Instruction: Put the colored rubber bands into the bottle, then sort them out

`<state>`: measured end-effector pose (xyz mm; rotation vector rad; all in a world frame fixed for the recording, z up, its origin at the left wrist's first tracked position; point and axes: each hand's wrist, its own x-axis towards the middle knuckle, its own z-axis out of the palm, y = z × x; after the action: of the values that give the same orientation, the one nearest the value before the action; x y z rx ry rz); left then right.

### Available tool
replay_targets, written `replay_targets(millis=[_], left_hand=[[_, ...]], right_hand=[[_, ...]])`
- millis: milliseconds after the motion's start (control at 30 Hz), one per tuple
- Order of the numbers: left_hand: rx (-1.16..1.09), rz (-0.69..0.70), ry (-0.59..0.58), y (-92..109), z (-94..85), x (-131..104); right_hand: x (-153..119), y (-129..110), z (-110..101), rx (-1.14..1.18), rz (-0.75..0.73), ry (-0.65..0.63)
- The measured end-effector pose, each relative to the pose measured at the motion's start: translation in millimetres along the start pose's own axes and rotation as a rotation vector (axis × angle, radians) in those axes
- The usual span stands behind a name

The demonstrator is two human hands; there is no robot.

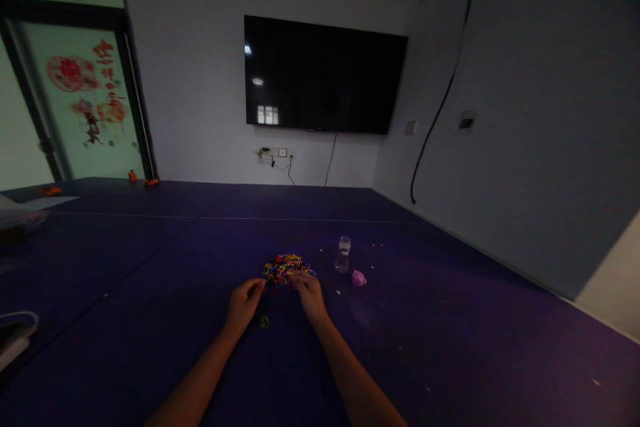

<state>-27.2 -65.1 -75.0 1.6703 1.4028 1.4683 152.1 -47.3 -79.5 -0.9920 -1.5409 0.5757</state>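
Observation:
A heap of small multicoloured rubber bands [285, 267] lies on the dark blue-purple floor in front of me. At the heap's left edge is my left hand [244, 303], its thumb and forefinger pinched together; whatever sits between them is too small to make out. My right hand [310, 295] reaches onto the heap's right side, fingers stretched out and touching the bands. A yellow rubber band [264, 322] lies apart from the heap, just right of and below my left hand.
Right of the heap stands a clear plastic bottle [343, 255], with a small pink object [359, 278] beside it. White scraps dot the floor [450, 340]. At the left edge is a white cable [25, 313]. A television [325, 77] hangs on the far wall.

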Motion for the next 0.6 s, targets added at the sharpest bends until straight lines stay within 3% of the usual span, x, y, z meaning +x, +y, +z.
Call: replay_targets(millis=[200,333,433,600], left_hand=[[-0.037,-0.043,0.019,3.2,-3.4,0.4],[-0.09,-0.11,-0.039,6.5,-2.3,-2.4],[-0.142,-0.158,-0.082,8.3,-0.7,-4.0],[-0.157,-0.205,-0.109,12.4,-0.2,-5.7]], right_hand=[[-13.8,-8.5,17.9,0.186,0.065,-0.279],[-21.9,-13.3,25.7,0.227,0.086,-0.419],[-22.8,-15.6,26.4,0.223,0.119,-0.433],[-18.9,-15.0,20.9,0.128,0.154,-0.29]])
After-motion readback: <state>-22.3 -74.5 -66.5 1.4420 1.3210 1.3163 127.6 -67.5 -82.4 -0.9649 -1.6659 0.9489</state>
